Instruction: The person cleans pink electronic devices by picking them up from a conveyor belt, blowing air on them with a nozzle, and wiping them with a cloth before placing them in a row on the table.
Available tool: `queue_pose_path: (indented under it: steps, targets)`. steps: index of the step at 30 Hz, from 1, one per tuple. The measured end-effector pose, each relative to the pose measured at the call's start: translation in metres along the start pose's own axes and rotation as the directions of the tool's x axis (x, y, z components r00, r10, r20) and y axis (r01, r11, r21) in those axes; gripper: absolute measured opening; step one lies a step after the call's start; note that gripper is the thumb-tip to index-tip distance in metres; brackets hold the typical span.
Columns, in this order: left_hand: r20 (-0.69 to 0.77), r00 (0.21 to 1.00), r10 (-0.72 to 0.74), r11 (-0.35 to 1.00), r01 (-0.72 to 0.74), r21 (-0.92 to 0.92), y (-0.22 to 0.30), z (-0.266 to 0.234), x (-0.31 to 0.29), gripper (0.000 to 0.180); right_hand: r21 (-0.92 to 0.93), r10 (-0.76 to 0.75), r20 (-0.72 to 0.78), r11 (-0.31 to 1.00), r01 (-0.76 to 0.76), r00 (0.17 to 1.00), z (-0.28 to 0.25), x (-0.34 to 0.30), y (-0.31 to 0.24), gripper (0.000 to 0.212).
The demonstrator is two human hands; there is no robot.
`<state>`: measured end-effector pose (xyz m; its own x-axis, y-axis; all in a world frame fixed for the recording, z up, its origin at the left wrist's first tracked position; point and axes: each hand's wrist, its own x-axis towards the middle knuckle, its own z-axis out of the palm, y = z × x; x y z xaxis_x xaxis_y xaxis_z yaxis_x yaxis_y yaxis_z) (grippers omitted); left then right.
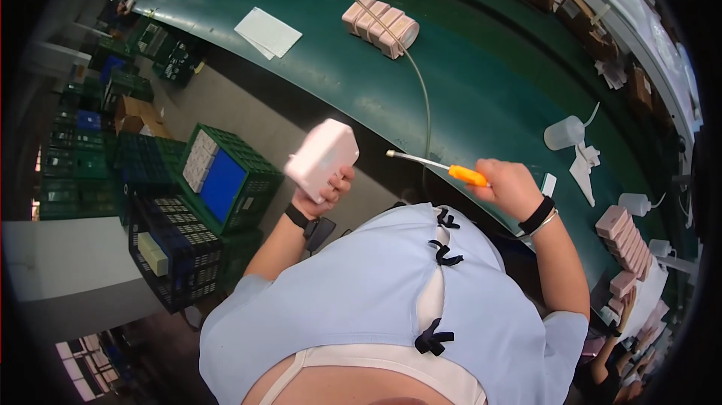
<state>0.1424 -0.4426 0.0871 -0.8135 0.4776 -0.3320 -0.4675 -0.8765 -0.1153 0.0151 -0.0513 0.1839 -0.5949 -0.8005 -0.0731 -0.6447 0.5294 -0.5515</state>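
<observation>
My left hand [325, 191] grips a pale pink boxy plastic part [322, 157], held up off the bench edge above the floor. My right hand [510, 185] is closed on an orange-handled tool [467, 175] with a thin white nozzle pointing left; a thin hose runs from it up across the green bench [481, 66]. The nozzle tip sits a short way right of the pink part, not touching it. A black band is on each wrist.
A row of pink parts [380, 24] and a white sheet [268, 31] lie on the bench. A white squeeze bottle [565, 133] and more pink parts [626, 236] sit at right. Green crates [226, 179] and dark crates [174, 251] stand on the floor at left.
</observation>
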Motion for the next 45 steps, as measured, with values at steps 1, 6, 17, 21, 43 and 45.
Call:
queue_pose_path:
  steps: [1, 6, 17, 21, 43, 45]
  targets:
    - [0.192, 0.975, -0.111, 0.967, 0.151, -0.206, -0.007, -0.002, 0.003, 0.043, -0.021, 0.037, -0.019, 0.999, -0.037, 0.999, 0.001, 0.002, 0.005, 0.034]
    - [0.193, 0.977, 0.089, 0.767, 0.057, -0.639, -0.018, 0.002, 0.006, 0.043, 0.045, -0.030, 0.037, 0.999, 0.029, 0.999, 0.016, -0.003, -0.005, 0.033]
    - [-0.009, 0.860, 0.510, 0.820, -0.483, 0.308, -0.015, 0.033, 0.039, 0.049, 0.404, 0.164, -0.256, 0.913, -0.049, 0.953, 0.033, -0.056, -0.007, 0.025]
    - [0.051, 0.931, 0.361, 0.876, -0.357, 0.325, -0.019, 0.038, 0.062, 0.051, 0.511, 0.284, -0.308, 0.855, -0.093, 0.908, 0.050, -0.088, 0.002, 0.026]
    - [0.191, 0.946, -0.263, 0.936, 0.202, 0.288, -0.086, 0.087, 0.185, 0.053, 0.974, 0.792, -0.132, 0.215, 0.069, -0.595, 0.290, -0.315, 0.190, 0.033]
    - [0.217, 0.943, -0.252, 0.936, 0.180, 0.304, -0.098, 0.094, 0.184, 0.053, 0.920, 0.894, 0.184, -0.010, 0.392, -0.408, 0.311, -0.334, 0.202, 0.030]
